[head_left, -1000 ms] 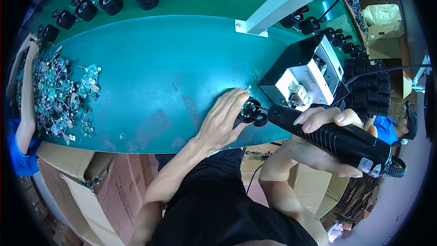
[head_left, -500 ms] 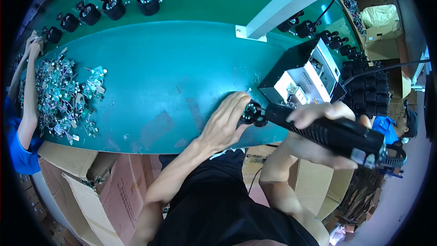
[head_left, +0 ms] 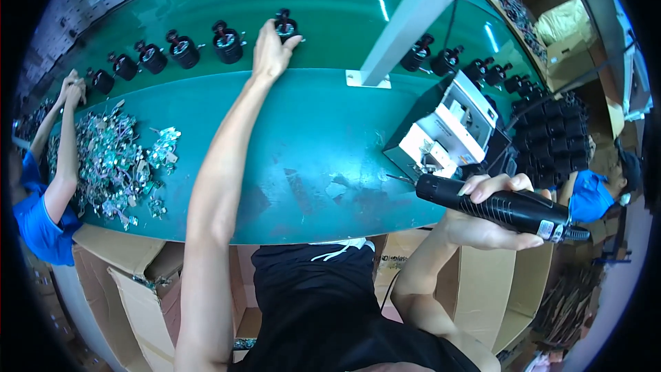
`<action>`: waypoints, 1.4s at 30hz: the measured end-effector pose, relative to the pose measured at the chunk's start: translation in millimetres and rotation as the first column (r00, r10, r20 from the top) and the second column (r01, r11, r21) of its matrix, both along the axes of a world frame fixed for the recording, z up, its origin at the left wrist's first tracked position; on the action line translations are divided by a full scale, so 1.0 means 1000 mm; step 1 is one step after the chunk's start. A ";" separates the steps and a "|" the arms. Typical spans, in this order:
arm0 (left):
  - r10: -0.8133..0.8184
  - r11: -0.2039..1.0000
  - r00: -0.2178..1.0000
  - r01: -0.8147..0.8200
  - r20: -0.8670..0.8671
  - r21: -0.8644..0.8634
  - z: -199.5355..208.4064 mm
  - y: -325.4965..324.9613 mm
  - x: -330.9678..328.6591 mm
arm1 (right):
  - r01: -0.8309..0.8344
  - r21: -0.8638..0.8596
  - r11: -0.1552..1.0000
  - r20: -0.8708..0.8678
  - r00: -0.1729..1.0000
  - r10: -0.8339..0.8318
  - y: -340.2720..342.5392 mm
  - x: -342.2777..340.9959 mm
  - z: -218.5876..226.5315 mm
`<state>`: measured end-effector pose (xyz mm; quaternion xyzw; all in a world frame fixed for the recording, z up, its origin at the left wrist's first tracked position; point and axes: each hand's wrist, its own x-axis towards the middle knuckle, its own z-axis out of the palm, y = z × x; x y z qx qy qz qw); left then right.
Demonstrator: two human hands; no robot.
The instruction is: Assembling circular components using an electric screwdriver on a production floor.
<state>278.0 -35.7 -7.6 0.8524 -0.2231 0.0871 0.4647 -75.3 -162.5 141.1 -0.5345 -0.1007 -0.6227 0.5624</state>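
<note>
I had my left hand (head_left: 271, 56) gripping a black cup (head_left: 286, 29) on the green strip (head_left: 330, 34) beyond the table (head_left: 317, 127), near a row of similar cups (head_left: 227, 44). My right hand (head_left: 483, 229) clasped a black power screwdriver (head_left: 506, 209), its bit (head_left: 401, 179) pointing left beside the white-fronted machine (head_left: 449, 131).
</note>
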 end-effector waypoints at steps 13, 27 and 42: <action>-0.747 0.638 0.665 0.714 -0.006 -0.288 0.085 0.021 -0.248 | -0.036 0.262 0.964 0.080 0.997 0.015 -0.002 -0.007 -0.008; -0.827 0.542 0.551 0.835 0.113 -0.098 0.069 0.001 -0.252 | 0.077 0.300 0.951 0.074 0.992 -0.104 -0.020 -0.037 -0.001; -0.463 0.725 0.716 0.645 0.522 -0.242 0.126 -0.106 -0.206 | 0.279 0.245 0.929 -0.001 0.958 -0.288 -0.029 -0.047 -0.008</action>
